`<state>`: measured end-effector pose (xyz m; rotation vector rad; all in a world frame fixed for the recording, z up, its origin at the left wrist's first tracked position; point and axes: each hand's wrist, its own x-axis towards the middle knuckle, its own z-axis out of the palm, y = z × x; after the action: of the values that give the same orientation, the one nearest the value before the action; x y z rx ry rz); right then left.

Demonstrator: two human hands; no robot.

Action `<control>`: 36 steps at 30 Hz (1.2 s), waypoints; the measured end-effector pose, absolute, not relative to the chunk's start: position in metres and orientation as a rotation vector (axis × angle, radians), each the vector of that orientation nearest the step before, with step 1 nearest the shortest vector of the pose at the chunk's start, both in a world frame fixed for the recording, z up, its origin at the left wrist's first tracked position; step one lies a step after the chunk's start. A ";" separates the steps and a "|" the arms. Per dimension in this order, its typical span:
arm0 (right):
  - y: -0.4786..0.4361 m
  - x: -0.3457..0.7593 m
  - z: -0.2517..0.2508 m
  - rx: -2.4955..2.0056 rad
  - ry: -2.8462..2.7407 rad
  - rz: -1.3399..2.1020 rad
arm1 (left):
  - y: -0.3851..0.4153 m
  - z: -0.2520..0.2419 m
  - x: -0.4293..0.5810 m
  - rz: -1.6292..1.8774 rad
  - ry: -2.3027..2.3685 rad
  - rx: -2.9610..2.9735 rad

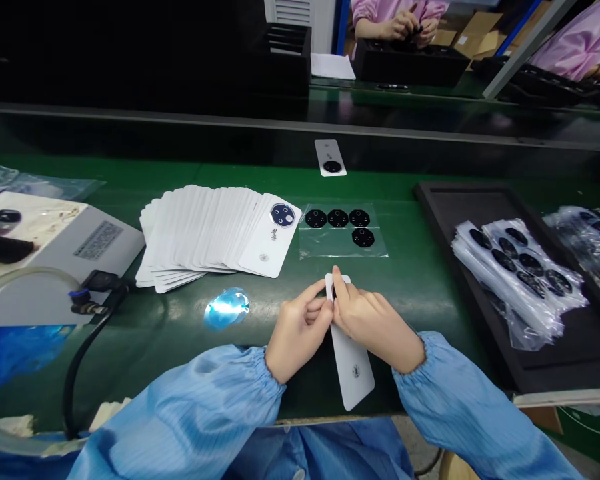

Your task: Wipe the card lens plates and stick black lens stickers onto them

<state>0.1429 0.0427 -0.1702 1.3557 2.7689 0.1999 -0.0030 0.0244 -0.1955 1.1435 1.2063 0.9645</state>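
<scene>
Both bare hands are shut on a long white card point(353, 373). The left hand point(300, 330) pinches the top end of the card with bent fingers. The right hand point(375, 327) grips that same end, with its thumb point(339, 283) pressed on the card. A small black bit point(334, 292) shows by the thumb, but it is mostly hidden. The card is right in front of the person, above a green work belt point(420, 220), and its free end points to 6 o'clock.

Looking out from the hands, a fan of white cards point(195, 233) lies at 10 o'clock. Its top card has a round dark blue piece point(283, 215) on it. At 12 o'clock, a clear sheet point(375, 248) holds four round black stickers point(338, 218), and one lone white card point(330, 157) lies past it. At 2 o'clock, a black tray point(445, 230) holds clear bags of round black pieces point(515, 273). Far off at 1 o'clock, a co-worker's hands point(400, 27) work in pink sleeves.
</scene>
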 end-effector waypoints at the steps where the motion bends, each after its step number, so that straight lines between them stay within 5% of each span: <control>1: 0.043 0.142 -0.169 1.348 2.771 0.213 | 0.025 -0.196 -0.003 0.964 1.208 1.140; 21: 0.032 0.136 -0.169 1.316 2.709 0.482 | 0.029 -0.194 -0.004 0.952 1.286 1.161; 36: 0.033 0.136 -0.173 1.427 2.660 0.196 | 0.029 -0.201 -0.006 0.880 1.359 1.095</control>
<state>0.1361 0.0329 -0.1726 1.4275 2.6603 0.1957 -0.0057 0.0288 -0.2007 1.0951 1.3589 0.8804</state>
